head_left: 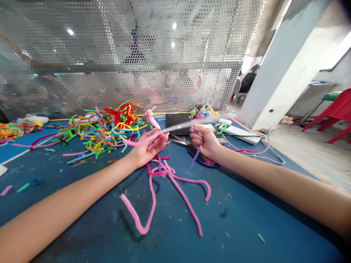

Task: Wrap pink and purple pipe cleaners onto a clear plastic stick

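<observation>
My left hand [150,146] is closed on a pink pipe cleaner [141,140], palm turned up. A pale, motion-blurred strand [186,125] stretches from its fingers toward the right. Below that hand, several pink pipe cleaners [186,199] fan out over the table, joined near the top with darker pink pieces [157,174]; a short purple piece shows there too. My right hand [205,141] pinches a purple pipe cleaner [195,157], whose lower end hangs down. Scissors [179,140] lie between the hands, partly hidden.
A tangled heap of colourful pipe cleaners [101,133] lies at the left back. A pink fuzzy figure [150,117] stands beside a black flat object [173,120]. White cables [274,155] run at the right. A perforated metal screen [123,54] closes off the far edge.
</observation>
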`<state>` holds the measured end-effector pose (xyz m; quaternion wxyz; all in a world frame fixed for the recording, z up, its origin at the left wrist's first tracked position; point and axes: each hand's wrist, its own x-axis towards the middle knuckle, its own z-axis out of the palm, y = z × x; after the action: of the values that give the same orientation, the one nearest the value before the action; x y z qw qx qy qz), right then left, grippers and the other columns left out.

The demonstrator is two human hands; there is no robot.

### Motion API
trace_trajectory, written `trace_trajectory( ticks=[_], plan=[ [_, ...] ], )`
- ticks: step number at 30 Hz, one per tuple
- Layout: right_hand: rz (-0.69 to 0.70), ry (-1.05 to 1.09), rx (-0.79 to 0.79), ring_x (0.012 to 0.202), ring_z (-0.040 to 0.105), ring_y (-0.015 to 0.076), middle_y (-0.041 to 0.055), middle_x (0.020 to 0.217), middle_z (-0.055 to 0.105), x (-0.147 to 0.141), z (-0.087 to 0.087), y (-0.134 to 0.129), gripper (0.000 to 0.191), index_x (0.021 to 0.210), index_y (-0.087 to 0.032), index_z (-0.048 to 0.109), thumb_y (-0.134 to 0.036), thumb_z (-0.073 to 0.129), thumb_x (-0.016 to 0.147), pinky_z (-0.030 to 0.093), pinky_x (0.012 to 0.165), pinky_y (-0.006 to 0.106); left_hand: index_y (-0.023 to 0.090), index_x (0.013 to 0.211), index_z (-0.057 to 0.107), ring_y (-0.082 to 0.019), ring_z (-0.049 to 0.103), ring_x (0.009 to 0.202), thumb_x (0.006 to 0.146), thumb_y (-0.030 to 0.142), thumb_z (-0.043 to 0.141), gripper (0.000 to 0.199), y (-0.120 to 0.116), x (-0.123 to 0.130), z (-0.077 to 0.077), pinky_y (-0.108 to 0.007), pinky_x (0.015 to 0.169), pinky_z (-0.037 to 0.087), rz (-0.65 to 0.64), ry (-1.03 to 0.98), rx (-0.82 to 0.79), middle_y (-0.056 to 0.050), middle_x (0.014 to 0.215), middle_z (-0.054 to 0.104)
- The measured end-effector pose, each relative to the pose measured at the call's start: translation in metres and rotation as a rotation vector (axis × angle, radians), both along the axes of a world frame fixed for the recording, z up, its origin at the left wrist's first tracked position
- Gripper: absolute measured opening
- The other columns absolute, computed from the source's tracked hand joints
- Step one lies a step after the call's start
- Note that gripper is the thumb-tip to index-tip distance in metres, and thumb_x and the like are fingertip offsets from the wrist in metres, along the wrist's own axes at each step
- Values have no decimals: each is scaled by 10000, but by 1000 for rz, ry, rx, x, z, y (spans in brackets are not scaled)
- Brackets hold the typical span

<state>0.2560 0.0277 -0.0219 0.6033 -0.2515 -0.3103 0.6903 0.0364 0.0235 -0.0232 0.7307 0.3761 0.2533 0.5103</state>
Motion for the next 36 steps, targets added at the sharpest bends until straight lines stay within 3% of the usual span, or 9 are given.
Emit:
trace_trajectory(
  ticks=[2,5,8,11,15,18,23,29,36],
  plan=[
    [-14,-64,21,342,212,-7,-62,531,467,-4,-1,-1,165,723,-167,447,-58,570,706,129,297,96,196,856,622,-145,690,795,756,132,669,128,5,-2,0,-240,667,559,93,-83,-6,27,783,702],
    [1,-150,113,391,300,-6,-46,575,513,-11,-3,-3,183,762,-145,516,-131,682,687,210,341,97,222,847,640,-127,673,784,670,182,755,215,10,-1,-5,-207,621,530,95,-31,94,35,857,703],
    [31,-204,183,468,424,14,-23,644,580,-17,-5,-7,238,797,-133,576,-174,749,639,310,409,119,195,819,670,-63,600,615,642,226,777,209,5,4,-9,-142,511,442,114,171,308,7,829,710],
    [46,-268,188,556,532,50,-12,688,629,-20,-5,-13,271,839,-145,614,-218,769,629,399,496,155,171,836,683,-86,603,665,699,260,732,171,-6,10,-9,-166,566,448,182,441,539,-26,836,711],
    [130,-336,288,656,590,74,5,777,681,-23,-7,-18,290,903,-165,628,-278,756,668,436,585,181,173,952,632,-144,640,791,741,297,687,251,-17,13,-6,-217,663,473,223,592,640,-43,902,703],
    [129,-361,335,691,604,83,8,815,700,-25,-9,-18,294,934,-191,600,-298,739,698,421,579,179,162,861,642,-153,634,756,758,332,663,200,-17,11,-7,-238,662,471,292,705,703,-37,834,691],
    [120,-414,294,636,574,77,-8,746,668,-27,-9,-22,239,795,-168,609,-307,758,668,405,551,183,179,832,673,-159,617,725,766,349,654,183,-16,11,-10,-250,614,453,339,904,820,-24,803,677],
    [188,-276,137,531,496,37,-37,646,591,-38,-3,-37,197,780,-150,649,-272,757,668,389,495,154,209,1028,652,-161,614,844,827,314,591,235,-26,14,-6,-251,705,480,338,852,885,-34,977,669],
    [125,-211,68,559,513,65,-29,643,613,-50,-8,-48,181,748,-165,675,-241,776,618,425,552,198,208,945,693,-181,577,971,857,281,552,182,-30,15,-4,-263,808,451,479,834,1007,-48,973,659]
  ],
)
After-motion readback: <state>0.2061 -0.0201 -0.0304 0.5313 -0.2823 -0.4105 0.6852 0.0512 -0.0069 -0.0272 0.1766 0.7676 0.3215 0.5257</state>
